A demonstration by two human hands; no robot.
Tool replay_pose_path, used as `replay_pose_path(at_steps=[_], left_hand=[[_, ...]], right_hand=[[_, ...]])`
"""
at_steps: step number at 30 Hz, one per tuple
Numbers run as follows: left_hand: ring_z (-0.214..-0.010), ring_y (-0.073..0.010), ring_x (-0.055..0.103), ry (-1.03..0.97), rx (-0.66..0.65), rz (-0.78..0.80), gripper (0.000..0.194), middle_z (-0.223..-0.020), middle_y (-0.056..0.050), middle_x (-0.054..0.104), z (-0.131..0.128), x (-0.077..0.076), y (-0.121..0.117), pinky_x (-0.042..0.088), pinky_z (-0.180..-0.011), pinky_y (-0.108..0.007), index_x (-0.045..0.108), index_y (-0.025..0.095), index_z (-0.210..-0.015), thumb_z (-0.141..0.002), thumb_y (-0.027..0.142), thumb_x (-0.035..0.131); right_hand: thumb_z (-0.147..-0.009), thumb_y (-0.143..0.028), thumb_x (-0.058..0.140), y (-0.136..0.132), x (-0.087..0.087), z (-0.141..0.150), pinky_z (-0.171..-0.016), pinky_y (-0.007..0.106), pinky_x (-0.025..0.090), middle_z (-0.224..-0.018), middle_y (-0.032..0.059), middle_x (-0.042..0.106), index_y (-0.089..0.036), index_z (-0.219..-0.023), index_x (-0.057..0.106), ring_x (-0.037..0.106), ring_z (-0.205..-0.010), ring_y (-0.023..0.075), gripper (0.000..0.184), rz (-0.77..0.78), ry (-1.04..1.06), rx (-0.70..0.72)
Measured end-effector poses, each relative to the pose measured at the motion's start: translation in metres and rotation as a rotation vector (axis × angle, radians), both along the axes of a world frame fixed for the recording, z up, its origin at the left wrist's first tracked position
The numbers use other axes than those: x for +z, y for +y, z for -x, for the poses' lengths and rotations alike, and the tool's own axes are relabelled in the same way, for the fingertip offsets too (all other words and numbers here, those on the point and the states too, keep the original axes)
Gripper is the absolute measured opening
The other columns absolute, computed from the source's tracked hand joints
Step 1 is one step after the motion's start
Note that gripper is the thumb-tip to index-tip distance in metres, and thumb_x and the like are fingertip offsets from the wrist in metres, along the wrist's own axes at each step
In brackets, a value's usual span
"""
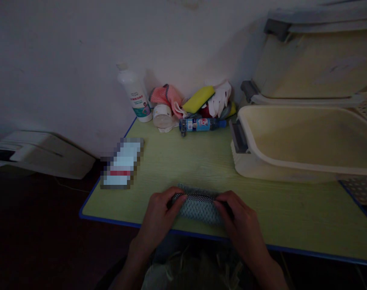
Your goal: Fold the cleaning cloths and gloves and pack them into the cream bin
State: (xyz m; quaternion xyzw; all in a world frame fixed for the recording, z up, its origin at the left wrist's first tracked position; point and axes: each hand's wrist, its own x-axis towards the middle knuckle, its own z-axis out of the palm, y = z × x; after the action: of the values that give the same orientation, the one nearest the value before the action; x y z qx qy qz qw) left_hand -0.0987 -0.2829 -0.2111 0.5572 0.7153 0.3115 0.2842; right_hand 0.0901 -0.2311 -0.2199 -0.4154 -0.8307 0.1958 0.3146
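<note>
A grey-blue textured cleaning cloth (pixel 201 209) with a black-and-white checked edge lies folded or rolled near the table's front edge. At its left end, my left hand (pixel 162 209) pinches the checked edge between thumb and fingers. The opposite end of that edge is gripped the same way by my right hand (pixel 239 213). The fingers behind the cloth are partly hidden.
On the table (pixel 183 161) lies a blurred-out phone (pixel 123 163). Along the wall are a white bottle (pixel 136 94), a round tub (pixel 162 116), a blue-labelled bottle (pixel 201 124), a yellow sponge (pixel 198 100) and cloths. A lidded cream bin (pixel 280 169) stands open at right.
</note>
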Motion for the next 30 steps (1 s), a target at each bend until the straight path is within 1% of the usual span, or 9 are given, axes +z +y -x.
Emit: replay_pose_path(at_steps=[6,9,14,20,23,27,30], left_hand=[[-0.059,-0.0151,0.058,0.23,-0.016,0.06,0.025,-0.068,-0.002,0.066,-0.007,0.009,0.008,0.038,-0.056,-0.024,0.063,0.017,-0.086,-0.089,0.031,0.043],[-0.062,-0.017,0.06,0.356,-0.022,0.093,0.023,-0.067,-0.002,0.065,-0.011,0.011,0.014,0.038,-0.06,-0.025,0.062,0.017,-0.086,-0.09,0.028,0.042],[-0.069,-0.0193,0.064,0.502,-0.02,0.157,0.022,-0.072,-0.004,0.067,-0.016,0.012,0.023,0.04,-0.061,-0.026,0.061,0.019,-0.088,-0.091,0.027,0.041],[-0.068,-0.0231,0.066,0.605,-0.008,0.234,0.024,-0.072,-0.006,0.068,-0.021,0.014,0.03,0.042,-0.059,-0.028,0.06,0.019,-0.09,-0.092,0.028,0.038],[-0.066,-0.0231,0.066,0.682,0.01,0.261,0.024,-0.07,-0.007,0.068,-0.024,0.013,0.031,0.043,-0.056,-0.028,0.059,0.019,-0.093,-0.093,0.028,0.037],[-0.067,-0.0224,0.068,0.77,-0.031,0.288,0.022,-0.068,-0.007,0.067,-0.028,0.014,0.033,0.045,-0.055,-0.026,0.056,0.017,-0.095,-0.093,0.026,0.036],[-0.068,-0.0239,0.068,0.794,-0.063,0.306,0.021,-0.07,-0.009,0.067,-0.029,0.014,0.035,0.046,-0.055,-0.027,0.054,0.016,-0.101,-0.093,0.024,0.036]], right_hand=[[-0.096,-0.031,0.027,0.0,-0.002,0.003,-0.051,0.025,0.044,-0.066,0.0036,0.061,-0.019,-0.076,0.052,0.061,-0.056,0.0145,0.034,-0.008,-0.093,-0.075],[-0.096,-0.031,0.025,0.003,-0.003,0.005,-0.048,0.025,0.04,-0.062,0.0027,0.06,-0.019,-0.074,0.051,0.06,-0.051,0.0149,0.036,-0.005,-0.164,-0.093],[-0.095,-0.025,0.028,0.009,-0.002,0.007,-0.047,0.025,0.036,-0.063,0.0028,0.062,-0.019,-0.075,0.051,0.062,-0.053,0.017,0.03,0.016,-0.309,-0.109],[-0.093,-0.022,0.035,0.009,0.002,0.012,-0.045,0.025,0.033,-0.069,0.0026,0.065,-0.02,-0.078,0.051,0.063,-0.052,0.0167,0.023,0.011,-0.426,-0.152],[-0.092,-0.021,0.038,0.01,0.007,0.015,-0.044,0.025,0.033,-0.072,0.0023,0.065,-0.02,-0.077,0.051,0.063,-0.053,0.0161,0.019,0.03,-0.489,-0.161],[-0.09,-0.019,0.045,0.01,0.013,0.021,-0.042,0.025,0.033,-0.075,0.0029,0.065,-0.019,-0.081,0.053,0.065,-0.055,0.0185,0.012,0.071,-0.655,-0.167],[-0.09,-0.019,0.046,0.008,0.014,0.022,-0.038,0.025,0.029,-0.077,0.0026,0.064,-0.02,-0.086,0.053,0.064,-0.05,0.0187,0.008,0.009,-0.783,-0.171]])
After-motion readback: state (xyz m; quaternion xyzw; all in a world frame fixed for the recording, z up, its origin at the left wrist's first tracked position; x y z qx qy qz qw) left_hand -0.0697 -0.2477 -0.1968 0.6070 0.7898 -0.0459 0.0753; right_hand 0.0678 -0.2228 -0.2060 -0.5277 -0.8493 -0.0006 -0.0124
